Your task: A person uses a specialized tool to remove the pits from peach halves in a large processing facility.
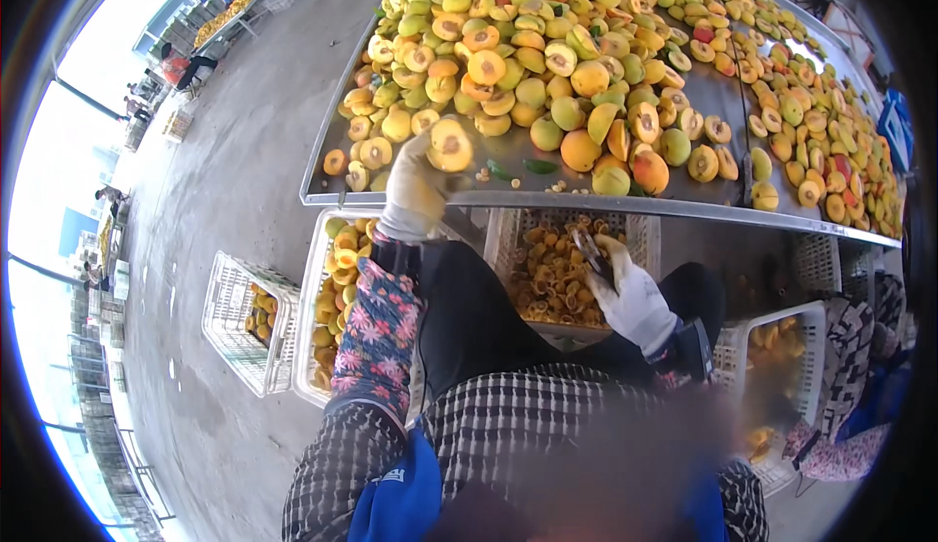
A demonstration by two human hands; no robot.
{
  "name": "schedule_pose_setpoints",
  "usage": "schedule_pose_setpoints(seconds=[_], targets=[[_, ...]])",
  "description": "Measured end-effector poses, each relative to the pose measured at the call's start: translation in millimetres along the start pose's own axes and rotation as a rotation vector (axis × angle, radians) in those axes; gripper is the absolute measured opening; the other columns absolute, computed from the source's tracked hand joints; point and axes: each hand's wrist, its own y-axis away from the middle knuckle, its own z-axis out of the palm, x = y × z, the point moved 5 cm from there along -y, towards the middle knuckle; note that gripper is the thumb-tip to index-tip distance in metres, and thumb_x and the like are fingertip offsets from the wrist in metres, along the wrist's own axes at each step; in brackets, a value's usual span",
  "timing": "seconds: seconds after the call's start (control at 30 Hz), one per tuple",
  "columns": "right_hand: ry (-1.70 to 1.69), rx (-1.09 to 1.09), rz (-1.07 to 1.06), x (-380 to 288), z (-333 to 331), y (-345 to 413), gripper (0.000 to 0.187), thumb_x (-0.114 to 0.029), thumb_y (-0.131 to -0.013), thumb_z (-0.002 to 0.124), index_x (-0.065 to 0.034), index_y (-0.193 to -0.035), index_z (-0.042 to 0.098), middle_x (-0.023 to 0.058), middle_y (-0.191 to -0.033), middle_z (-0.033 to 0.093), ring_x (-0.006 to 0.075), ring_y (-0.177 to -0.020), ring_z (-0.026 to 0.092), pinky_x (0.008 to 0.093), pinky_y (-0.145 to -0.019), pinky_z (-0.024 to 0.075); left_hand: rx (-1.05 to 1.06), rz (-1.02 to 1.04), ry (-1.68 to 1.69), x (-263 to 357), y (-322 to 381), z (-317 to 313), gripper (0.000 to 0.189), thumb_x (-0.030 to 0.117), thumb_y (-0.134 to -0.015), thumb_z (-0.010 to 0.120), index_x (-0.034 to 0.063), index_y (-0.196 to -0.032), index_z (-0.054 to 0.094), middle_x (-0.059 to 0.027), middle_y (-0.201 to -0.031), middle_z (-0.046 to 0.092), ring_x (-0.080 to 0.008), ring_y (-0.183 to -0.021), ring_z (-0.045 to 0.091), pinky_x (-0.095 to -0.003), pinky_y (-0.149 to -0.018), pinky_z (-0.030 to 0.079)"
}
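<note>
In the head view my left hand (415,190), in a pale, stained work glove, grips a halved yellow peach (449,146) at the near edge of the metal table (476,199). The cut face and its brown centre are turned up towards me. My right hand (632,294), gloved in white, is lower, over my lap. It is closed around a small hand tool (591,255) with a shiny metal end; its exact kind is unclear. Under that tool sits a plastic crate (500,238) of brownish fruit scraps (560,278). A large heap of halved peaches (513,66) covers much of the tabletop.
At my left stand a white crate of peach pieces (341,271) and another plastic crate (253,322). A further crate (788,322) is on my right, beside a seated person's patterned sleeve (843,366). More peach halves (828,139) lie across the table's right part.
</note>
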Motion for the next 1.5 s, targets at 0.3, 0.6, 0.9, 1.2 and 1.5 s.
schedule_pose_setpoints(seconds=[0.3,0.6,0.9,1.2,1.5], targets=[[-0.012,0.170,-0.253,-44,15,-40,0.038,-0.011,-0.088,0.057,-0.0019,-0.122,0.043,0.0236,-0.084,0.060,0.0451,-0.078,0.059,0.0479,-0.062,0.0455,-0.015,-0.097,0.194,-82,37,85,0.061,0.054,-0.099,0.033,-0.0002,-0.119,0.054,-0.0103,-0.105,0.062,-0.0190,-0.098,0.059,-0.0316,-0.091,0.046],[0.019,0.067,-0.192,-29,28,-36,0.032,-0.017,-0.086,0.059,-0.0017,-0.107,0.041,0.0236,-0.071,0.060,0.0447,-0.067,0.059,0.0508,-0.058,0.0465,0.110,0.135,-0.107,-84,46,96,0.049,0.042,-0.102,0.032,0.0020,-0.108,0.059,-0.0047,-0.092,0.061,-0.0121,-0.084,0.058,-0.0251,-0.079,0.047],[-0.201,-0.008,-0.037,-12,44,-28,0.023,-0.014,-0.090,0.056,-0.0001,-0.103,0.043,0.0269,-0.074,0.057,0.0476,-0.068,0.056,0.0501,-0.055,0.0404,0.089,0.163,-0.145,-100,44,85,0.045,0.038,-0.102,0.037,0.0003,-0.105,0.060,-0.0049,-0.088,0.063,-0.0111,-0.078,0.059,-0.0241,-0.075,0.048],[0.173,-0.075,-0.224,11,26,-26,0.038,-0.012,-0.082,0.060,0.0032,-0.112,0.042,0.0271,-0.082,0.060,0.0463,-0.078,0.059,0.0492,-0.065,0.0475,-0.120,-0.170,0.162,-106,40,91,0.041,0.032,-0.103,0.036,-0.0015,-0.109,0.059,-0.0085,-0.096,0.063,-0.0144,-0.087,0.060,-0.0270,-0.084,0.047],[0.040,0.093,-0.196,-18,35,-35,0.030,-0.017,-0.087,0.060,0.0006,-0.108,0.049,0.0247,-0.077,0.061,0.0446,-0.072,0.059,0.0488,-0.062,0.0472,-0.015,0.033,0.347,-108,34,79,0.040,0.037,-0.100,0.044,-0.0002,-0.103,0.057,-0.0131,-0.098,0.063,-0.0258,-0.090,0.062,-0.0376,-0.081,0.051]])
